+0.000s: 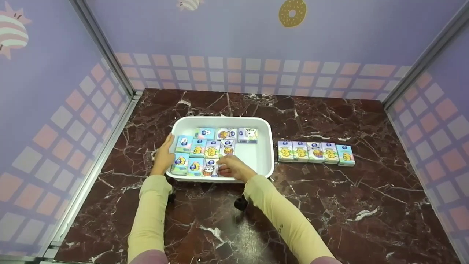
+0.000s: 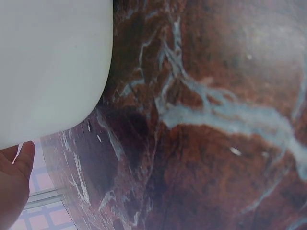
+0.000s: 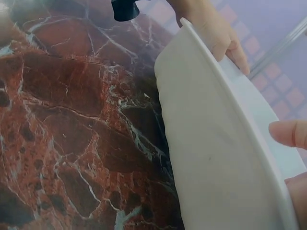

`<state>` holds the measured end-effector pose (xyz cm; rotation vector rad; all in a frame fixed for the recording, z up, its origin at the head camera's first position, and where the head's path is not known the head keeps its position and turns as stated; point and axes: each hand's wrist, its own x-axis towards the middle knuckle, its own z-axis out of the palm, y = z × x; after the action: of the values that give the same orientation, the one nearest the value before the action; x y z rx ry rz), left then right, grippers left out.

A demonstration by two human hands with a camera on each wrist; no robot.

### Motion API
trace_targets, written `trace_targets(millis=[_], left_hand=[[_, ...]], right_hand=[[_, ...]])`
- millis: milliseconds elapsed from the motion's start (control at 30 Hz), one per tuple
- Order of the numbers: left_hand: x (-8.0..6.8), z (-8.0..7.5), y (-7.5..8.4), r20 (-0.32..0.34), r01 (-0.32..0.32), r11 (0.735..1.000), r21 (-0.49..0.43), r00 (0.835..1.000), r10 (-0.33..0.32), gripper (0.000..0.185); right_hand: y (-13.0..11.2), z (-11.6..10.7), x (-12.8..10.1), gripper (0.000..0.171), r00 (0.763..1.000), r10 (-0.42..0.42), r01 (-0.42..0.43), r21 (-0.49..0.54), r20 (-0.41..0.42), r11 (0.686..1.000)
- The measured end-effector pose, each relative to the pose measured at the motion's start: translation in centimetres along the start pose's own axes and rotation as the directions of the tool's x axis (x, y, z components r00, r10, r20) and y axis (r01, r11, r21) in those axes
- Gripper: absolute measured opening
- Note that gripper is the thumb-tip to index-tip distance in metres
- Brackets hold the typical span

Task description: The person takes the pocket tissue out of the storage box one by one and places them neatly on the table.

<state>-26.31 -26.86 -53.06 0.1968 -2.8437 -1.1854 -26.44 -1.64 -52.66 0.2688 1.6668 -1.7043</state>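
A white plastic tray holds rows of small packets with cartoon prints in blue, lilac and yellow. At the tray's left end my left hand rests against the rim, its fingers extended along the outside. The left wrist view shows just the fingers by the tray's corner. My right hand reaches over the front rim, fingertips bent around a packet at the right end of the front row; the hand hides most of it. In the right wrist view its thumb shows inside the tray wall.
Right of the tray, several more packets lie in a side-by-side row on the dark red marbled tabletop. Patterned lilac panels enclose the back and both sides. Inside the tray, bare floor shows right of the packets.
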Motion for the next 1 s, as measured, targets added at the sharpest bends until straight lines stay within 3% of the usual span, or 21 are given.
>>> trace_targets(millis=[167,367,667,1000], left_hand=[[0.0,-0.1,0.1,0.011,0.022,1.0,-0.011,1.0,-0.022,0.076],[-0.1,-0.1,0.2,0.012,0.008,1.0,-0.004,1.0,-0.008,0.075],[-0.1,0.0,0.1,0.015,-0.001,1.0,-0.008,1.0,0.001,0.075],[-0.1,-0.1,0.1,0.015,-0.012,0.999,-0.036,1.0,0.012,0.075]], right_hand=[[0.0,-0.1,0.0,0.047,1.0,0.014,-0.014,0.058,0.013,0.998],[0.1,0.0,-0.1,0.044,0.999,-0.029,0.028,0.078,0.017,0.997],[0.2,0.7,-0.4,0.056,0.995,-0.1,0.103,-0.17,0.031,0.98],[0.3,1.2,-0.4,0.061,0.982,-0.183,0.187,-0.387,0.049,0.903]])
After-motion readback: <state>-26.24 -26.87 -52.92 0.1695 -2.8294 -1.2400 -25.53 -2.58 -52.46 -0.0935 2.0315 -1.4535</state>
